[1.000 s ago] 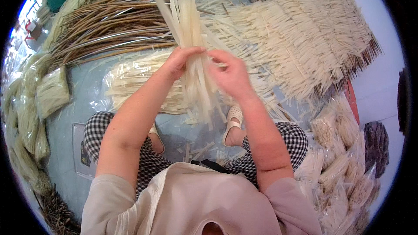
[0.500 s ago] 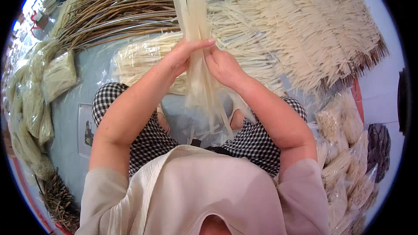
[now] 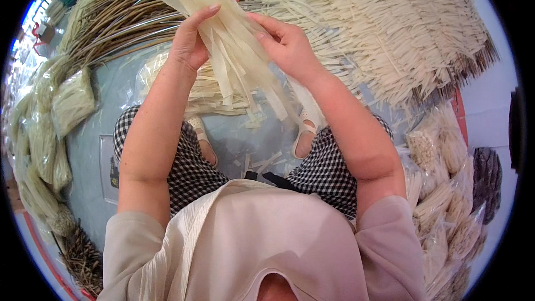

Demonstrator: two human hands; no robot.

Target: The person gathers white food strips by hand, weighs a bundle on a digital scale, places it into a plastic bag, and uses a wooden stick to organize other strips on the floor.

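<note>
A fanned bundle of flat, pale cream strips (image 3: pixel 228 56) is held out over the floor, slanting from upper left to lower right. My left hand (image 3: pixel 190 42) grips its left side, thumb laid across the front and the other fingers mostly hidden behind. On the opposite side my right hand (image 3: pixel 288 50) pinches the strips' edge between bent fingers and thumb. One strip sticks out separately toward the upper left. Below the bundle, more pale strips (image 3: pixel 214 97) lie on the floor, partly in clear plastic.
Long brown stems (image 3: pixel 128 19) lie at the upper left. A broad layered pile of cream strips (image 3: pixel 401 33) covers the upper right. Plastic-wrapped bundles (image 3: pixel 440 189) stand at right, and bagged greenish fibre (image 3: pixel 42 128) at left. Offcuts (image 3: pixel 262 163) are scattered between my feet.
Both hands have moved up and away from me, the left also leftward, and stand farther apart. The bundle, upright before, now slants and is spread wider.
</note>
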